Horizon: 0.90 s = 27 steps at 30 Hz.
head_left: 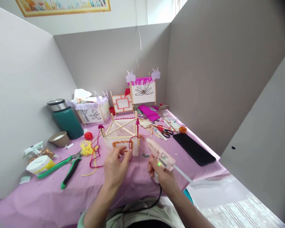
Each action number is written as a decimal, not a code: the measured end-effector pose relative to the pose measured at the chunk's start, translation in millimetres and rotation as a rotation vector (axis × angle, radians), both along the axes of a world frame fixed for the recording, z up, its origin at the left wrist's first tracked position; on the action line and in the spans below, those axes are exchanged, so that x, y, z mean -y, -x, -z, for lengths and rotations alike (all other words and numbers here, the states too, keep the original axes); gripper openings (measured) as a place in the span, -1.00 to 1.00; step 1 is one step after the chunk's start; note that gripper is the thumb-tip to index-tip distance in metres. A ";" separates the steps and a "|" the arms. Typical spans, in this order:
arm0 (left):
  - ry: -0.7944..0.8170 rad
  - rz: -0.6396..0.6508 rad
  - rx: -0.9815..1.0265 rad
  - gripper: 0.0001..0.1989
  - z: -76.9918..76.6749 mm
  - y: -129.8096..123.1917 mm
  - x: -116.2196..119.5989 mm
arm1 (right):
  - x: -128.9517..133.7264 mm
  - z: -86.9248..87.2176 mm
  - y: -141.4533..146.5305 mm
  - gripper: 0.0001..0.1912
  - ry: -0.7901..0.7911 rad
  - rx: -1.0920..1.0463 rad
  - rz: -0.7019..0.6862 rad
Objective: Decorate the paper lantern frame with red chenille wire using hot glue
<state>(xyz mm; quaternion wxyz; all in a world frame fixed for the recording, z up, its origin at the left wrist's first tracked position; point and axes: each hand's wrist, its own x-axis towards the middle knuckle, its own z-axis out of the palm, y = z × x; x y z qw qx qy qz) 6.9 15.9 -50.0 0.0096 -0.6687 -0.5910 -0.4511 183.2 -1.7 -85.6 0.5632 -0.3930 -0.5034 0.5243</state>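
Observation:
My right hand (160, 172) grips a pale pink glue gun (160, 154) with a lit green light. A white glue stick (183, 174) sticks out of its back, and its nozzle points toward a small lantern frame. My left hand (117, 161) is in front of this frame, its fingers curled and closed on magenta yarn (130, 141); the fingertips are partly hidden. The strand leaves by the thumb and loops up to the frame's right corner. The lantern frame (121, 139) has wooden sticks, crossed bars on top and white panels, the front one with an orange yarn outline.
Green-handled pliers (71, 172), yellow yarn (86, 148), a tub (40, 165), a bowl (59, 139) and a teal flask (66, 122) are at the left. Finished panels (143, 91) stand behind. Scissors (168, 131) and a black phone (194, 149) lie right; a black cord (148, 207) crosses my lap.

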 end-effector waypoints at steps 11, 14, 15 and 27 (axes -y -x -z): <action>0.113 -0.008 -0.094 -0.78 4.9 -2.9 -4.1 | -0.4 -3.7 2.3 -0.58 -0.025 0.015 -0.034; 0.088 0.010 -0.080 -0.79 2.1 0.0 -1.2 | -1.1 -4.5 3.2 -0.58 -0.016 0.007 -0.040; 0.077 0.014 -0.075 -0.79 0.7 0.7 -0.4 | -1.3 -5.0 3.7 -0.59 -0.016 0.007 -0.042; 0.061 0.281 0.534 -0.86 -45.0 4.8 9.8 | -1.5 -24.0 12.3 -0.52 -0.007 0.025 -0.080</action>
